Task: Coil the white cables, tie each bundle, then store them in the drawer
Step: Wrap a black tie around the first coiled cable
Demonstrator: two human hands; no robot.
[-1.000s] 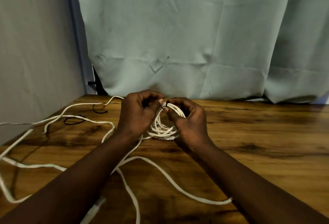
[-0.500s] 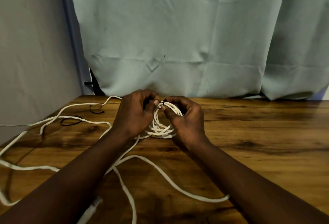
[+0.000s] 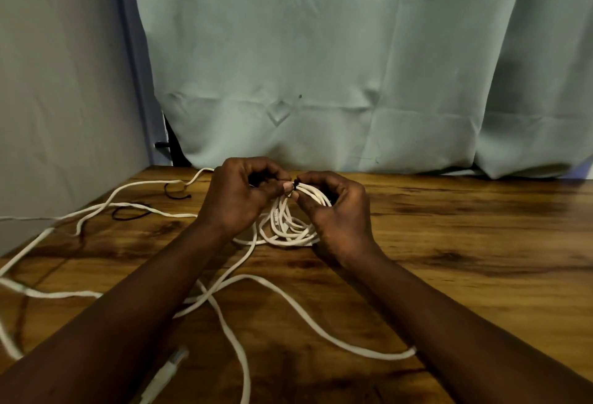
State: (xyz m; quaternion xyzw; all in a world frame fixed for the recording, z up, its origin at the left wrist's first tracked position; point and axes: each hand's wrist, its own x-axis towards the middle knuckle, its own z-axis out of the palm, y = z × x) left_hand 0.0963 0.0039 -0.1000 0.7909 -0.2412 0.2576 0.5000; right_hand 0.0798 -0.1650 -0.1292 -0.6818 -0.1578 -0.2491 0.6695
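Pinching the looped white coil [image 3: 288, 227] are left hand [image 3: 237, 198] and right hand [image 3: 337, 220].

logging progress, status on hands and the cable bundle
Left hand, right hand: both pinch coiled bundle at top, black tie there. Loose white cable sprawls across table, uncoiled.

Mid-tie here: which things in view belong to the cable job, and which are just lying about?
Job:
- coiled bundle
- black tie at its top
- loose white cable, not yet coiled
- black cords on the wooden table, likely spare ties

Lying about:
- curtain
- wall
- dark object at the curtain's edge
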